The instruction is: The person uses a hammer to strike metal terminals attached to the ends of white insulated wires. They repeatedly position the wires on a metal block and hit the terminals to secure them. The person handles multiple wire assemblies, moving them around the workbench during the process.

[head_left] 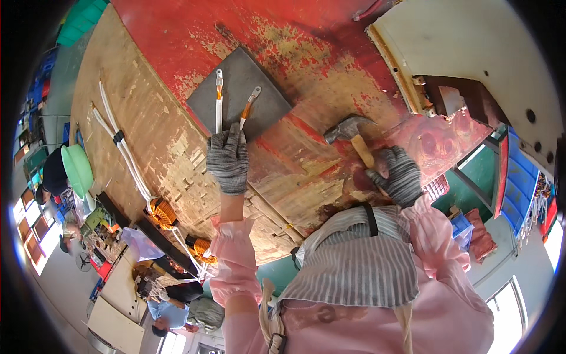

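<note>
A dark square plate lies on the worn workbench. Two white cables ending in metal ring lugs rest across it, with orange-brown parts just below the lugs. My left hand, in a grey striped glove, holds these cables near the plate's lower edge; its fingers point up along them and hide part of them. To the right, my right hand, gloved the same way, is closed round the wooden handle of a hammer. The hammer's metal head is over the bench, apart from the plate and the lugs.
Bundled white cables run down the bench's left side to copper-wound coils. A cream panel with a broken edge covers the far right. Blue bins stand right. Another person is at the lower left, near a green basin.
</note>
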### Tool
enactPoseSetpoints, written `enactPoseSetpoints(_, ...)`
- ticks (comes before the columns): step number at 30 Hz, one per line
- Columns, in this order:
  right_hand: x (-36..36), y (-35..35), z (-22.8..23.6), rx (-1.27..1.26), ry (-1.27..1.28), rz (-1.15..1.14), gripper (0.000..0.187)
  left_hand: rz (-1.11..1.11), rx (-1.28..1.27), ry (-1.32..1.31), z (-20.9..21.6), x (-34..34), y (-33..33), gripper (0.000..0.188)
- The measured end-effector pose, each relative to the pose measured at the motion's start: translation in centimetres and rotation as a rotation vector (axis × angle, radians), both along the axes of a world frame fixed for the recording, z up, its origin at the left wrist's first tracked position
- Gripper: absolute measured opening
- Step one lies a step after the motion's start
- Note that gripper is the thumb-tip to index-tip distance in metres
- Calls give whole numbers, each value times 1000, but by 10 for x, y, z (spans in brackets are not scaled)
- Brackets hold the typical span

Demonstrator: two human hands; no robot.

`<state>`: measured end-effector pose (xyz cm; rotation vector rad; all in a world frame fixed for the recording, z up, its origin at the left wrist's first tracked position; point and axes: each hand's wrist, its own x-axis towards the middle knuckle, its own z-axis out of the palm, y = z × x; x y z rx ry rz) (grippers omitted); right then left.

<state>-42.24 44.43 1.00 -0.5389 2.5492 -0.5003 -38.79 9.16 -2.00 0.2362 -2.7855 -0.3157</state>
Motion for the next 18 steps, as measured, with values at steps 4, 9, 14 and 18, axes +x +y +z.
enactPoseSetpoints(4, 10, -18, 3, 40, -100, -14, 37, -12, 26, -21, 3, 1, -1, 22)
enactPoseSetpoints(9, 11, -11, 18, -626, -1212, -615, 22, -7, -7, -67, 4, 3, -4, 24)
enactPoseSetpoints(14, 18, -38, -8, -510, 71, -60, 33, 23, 16, -134, 6, 5, -4, 23)
enactPoseSetpoints(18, -26, -83, -10, -460, 151, 70, 36, 46, 22, -191, 11, 4, -2, 21)
